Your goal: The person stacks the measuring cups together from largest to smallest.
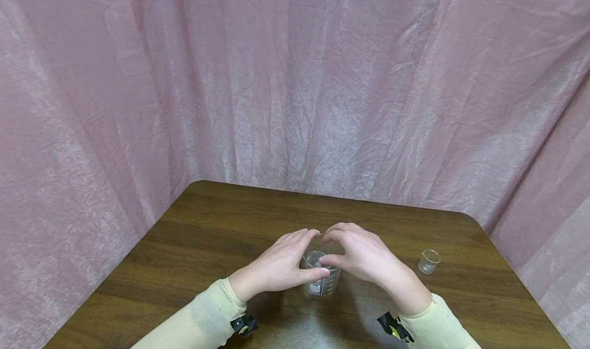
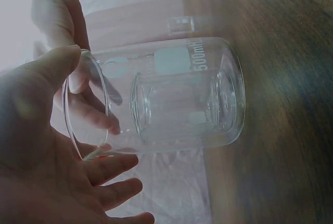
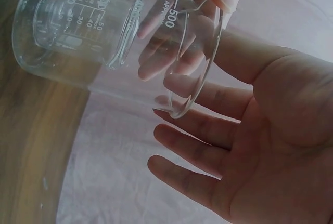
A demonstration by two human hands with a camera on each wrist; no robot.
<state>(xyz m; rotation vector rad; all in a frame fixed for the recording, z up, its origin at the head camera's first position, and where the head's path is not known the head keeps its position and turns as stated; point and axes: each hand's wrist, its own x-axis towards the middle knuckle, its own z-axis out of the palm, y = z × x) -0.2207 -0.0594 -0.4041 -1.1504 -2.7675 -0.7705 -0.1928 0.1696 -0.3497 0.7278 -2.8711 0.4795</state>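
A large glass beaker (image 1: 334, 282), marked 500 mL, is upright over the table in front of me. A smaller beaker (image 2: 174, 104) stands inside it, at the bottom, as both wrist views show. My left hand (image 1: 279, 267) holds the large beaker's rim, thumb on the near side and fingers on the far side. On the other side of the mouth is my right hand (image 1: 364, 251). Its fingers (image 3: 195, 148) are spread and rather straight right beside the rim, and its thumb overlaps the mouth in the head view.
To the right on the brown wooden table (image 1: 221, 216) stands a tiny glass beaker (image 1: 429, 262), also visible behind the large one in the left wrist view. A pink curtain (image 1: 295, 93) surrounds the table's far side and flanks.
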